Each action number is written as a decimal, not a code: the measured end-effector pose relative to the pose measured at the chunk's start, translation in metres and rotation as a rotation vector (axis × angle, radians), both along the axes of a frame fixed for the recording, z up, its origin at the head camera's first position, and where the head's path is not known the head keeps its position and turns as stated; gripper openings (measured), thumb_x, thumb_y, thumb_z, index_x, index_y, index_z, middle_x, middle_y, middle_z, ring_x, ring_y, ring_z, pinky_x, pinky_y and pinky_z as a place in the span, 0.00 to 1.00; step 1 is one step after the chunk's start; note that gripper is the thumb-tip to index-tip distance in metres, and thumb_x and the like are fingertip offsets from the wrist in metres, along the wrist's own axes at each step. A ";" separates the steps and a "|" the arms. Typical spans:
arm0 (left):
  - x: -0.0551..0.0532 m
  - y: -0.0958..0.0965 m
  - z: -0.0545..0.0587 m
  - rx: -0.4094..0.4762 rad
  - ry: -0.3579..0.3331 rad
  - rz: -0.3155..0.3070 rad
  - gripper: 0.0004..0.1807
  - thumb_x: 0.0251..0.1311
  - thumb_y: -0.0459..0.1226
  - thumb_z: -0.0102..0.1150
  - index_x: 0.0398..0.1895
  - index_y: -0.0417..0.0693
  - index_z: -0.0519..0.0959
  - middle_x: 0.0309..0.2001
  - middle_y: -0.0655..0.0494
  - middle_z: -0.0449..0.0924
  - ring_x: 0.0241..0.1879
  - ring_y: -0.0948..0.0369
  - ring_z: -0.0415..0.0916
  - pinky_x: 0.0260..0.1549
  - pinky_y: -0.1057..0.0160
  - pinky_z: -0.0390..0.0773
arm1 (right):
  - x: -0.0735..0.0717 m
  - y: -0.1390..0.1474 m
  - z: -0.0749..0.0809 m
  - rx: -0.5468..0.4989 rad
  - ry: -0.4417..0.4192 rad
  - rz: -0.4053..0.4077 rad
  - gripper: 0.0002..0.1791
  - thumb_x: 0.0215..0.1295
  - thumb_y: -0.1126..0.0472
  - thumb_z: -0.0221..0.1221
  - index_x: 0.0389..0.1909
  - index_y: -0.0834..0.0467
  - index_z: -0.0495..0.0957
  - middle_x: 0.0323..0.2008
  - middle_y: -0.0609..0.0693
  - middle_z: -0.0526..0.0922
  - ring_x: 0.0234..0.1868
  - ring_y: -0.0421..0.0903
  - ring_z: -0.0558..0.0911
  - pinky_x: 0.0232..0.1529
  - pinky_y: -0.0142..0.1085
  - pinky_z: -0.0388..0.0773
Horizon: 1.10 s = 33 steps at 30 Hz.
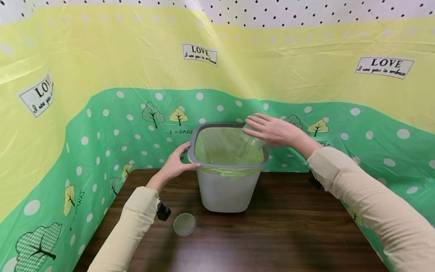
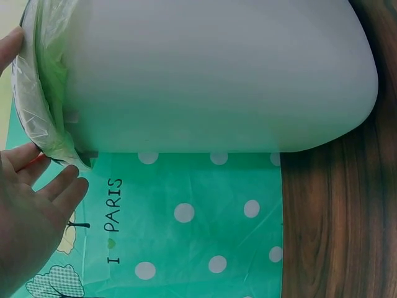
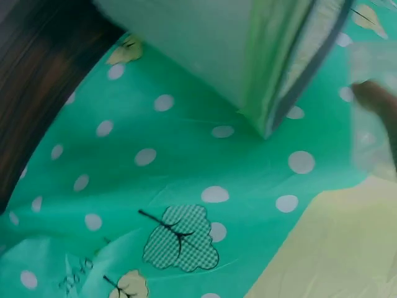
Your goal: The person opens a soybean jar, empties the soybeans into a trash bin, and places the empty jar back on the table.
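Observation:
A light grey trash bin (image 1: 227, 190) with a darker grey rim stands at the back of the table, lined with a pale green bag (image 1: 217, 145). My left hand (image 1: 175, 163) holds the bin's near left corner, thumb on the front rim and fingers at the side; the left wrist view shows this hand (image 2: 34, 217) with its lower fingers loose. Over the bin's right side, my right hand (image 1: 272, 131) holds a clear plastic container (image 1: 252, 140), tilted toward the opening. That container (image 3: 371, 143) is blurred in the right wrist view, and its contents cannot be made out.
A round translucent lid (image 1: 184, 224) lies on the dark wooden table (image 1: 282, 234), left of and nearer than the bin. A green and yellow printed curtain (image 1: 112, 71) encloses the back and both sides, close behind the bin.

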<state>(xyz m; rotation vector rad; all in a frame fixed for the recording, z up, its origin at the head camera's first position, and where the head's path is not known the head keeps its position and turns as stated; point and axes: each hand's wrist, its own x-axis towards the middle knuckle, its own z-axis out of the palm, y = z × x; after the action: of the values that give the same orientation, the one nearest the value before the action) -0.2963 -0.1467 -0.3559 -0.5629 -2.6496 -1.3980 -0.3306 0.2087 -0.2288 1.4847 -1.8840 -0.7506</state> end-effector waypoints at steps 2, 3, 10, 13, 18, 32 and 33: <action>0.000 -0.001 0.001 0.011 -0.009 0.004 0.47 0.47 0.50 0.66 0.69 0.51 0.53 0.69 0.57 0.50 0.66 0.54 0.52 0.59 0.50 0.60 | -0.001 0.000 0.000 -0.075 -0.037 -0.001 0.43 0.41 0.57 0.68 0.61 0.61 0.63 0.60 0.64 0.65 0.62 0.58 0.63 0.62 0.48 0.58; 0.000 -0.002 0.001 0.014 -0.013 0.010 0.47 0.47 0.50 0.66 0.69 0.52 0.53 0.69 0.58 0.50 0.65 0.54 0.53 0.59 0.50 0.60 | -0.001 0.000 0.000 -0.103 -0.050 -0.004 0.44 0.40 0.57 0.69 0.62 0.62 0.63 0.61 0.64 0.65 0.62 0.58 0.63 0.63 0.48 0.58; 0.001 -0.004 0.004 0.021 -0.018 0.011 0.48 0.47 0.49 0.66 0.70 0.52 0.52 0.70 0.57 0.49 0.65 0.52 0.54 0.59 0.49 0.61 | 0.001 0.012 -0.003 -0.259 -0.136 -0.061 0.52 0.32 0.51 0.74 0.62 0.63 0.62 0.60 0.65 0.65 0.61 0.60 0.63 0.64 0.48 0.55; 0.002 -0.003 0.003 0.029 -0.018 0.007 0.48 0.47 0.48 0.66 0.70 0.51 0.52 0.69 0.57 0.49 0.65 0.53 0.53 0.59 0.48 0.60 | 0.003 0.022 -0.004 -0.405 -0.170 -0.042 0.54 0.28 0.51 0.75 0.61 0.64 0.63 0.58 0.66 0.67 0.59 0.61 0.65 0.61 0.51 0.60; 0.002 -0.002 0.002 0.041 -0.005 -0.014 0.48 0.47 0.47 0.67 0.70 0.50 0.52 0.70 0.53 0.49 0.66 0.53 0.50 0.60 0.47 0.57 | 0.010 0.040 -0.008 -0.673 -0.251 -0.058 0.54 0.25 0.51 0.72 0.61 0.62 0.62 0.56 0.63 0.68 0.54 0.61 0.69 0.46 0.56 0.71; 0.003 0.001 0.000 0.057 -0.028 -0.002 0.48 0.47 0.49 0.66 0.70 0.51 0.51 0.69 0.53 0.50 0.65 0.52 0.52 0.59 0.48 0.60 | 0.033 0.076 -0.064 -1.212 -0.563 -0.253 0.53 0.31 0.64 0.73 0.65 0.56 0.58 0.51 0.63 0.71 0.43 0.60 0.72 0.34 0.52 0.67; 0.002 0.002 0.000 0.057 -0.031 0.001 0.48 0.47 0.49 0.66 0.70 0.52 0.52 0.69 0.54 0.50 0.65 0.52 0.53 0.59 0.48 0.60 | 0.034 0.078 -0.071 -1.237 -0.583 -0.259 0.53 0.31 0.65 0.73 0.65 0.56 0.58 0.52 0.63 0.71 0.44 0.60 0.72 0.35 0.52 0.66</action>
<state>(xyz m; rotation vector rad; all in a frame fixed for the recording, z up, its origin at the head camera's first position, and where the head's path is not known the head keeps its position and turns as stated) -0.2939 -0.1450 -0.3563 -0.5383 -2.6237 -1.4885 -0.2961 0.2868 -0.2998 0.6437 -2.2451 0.7897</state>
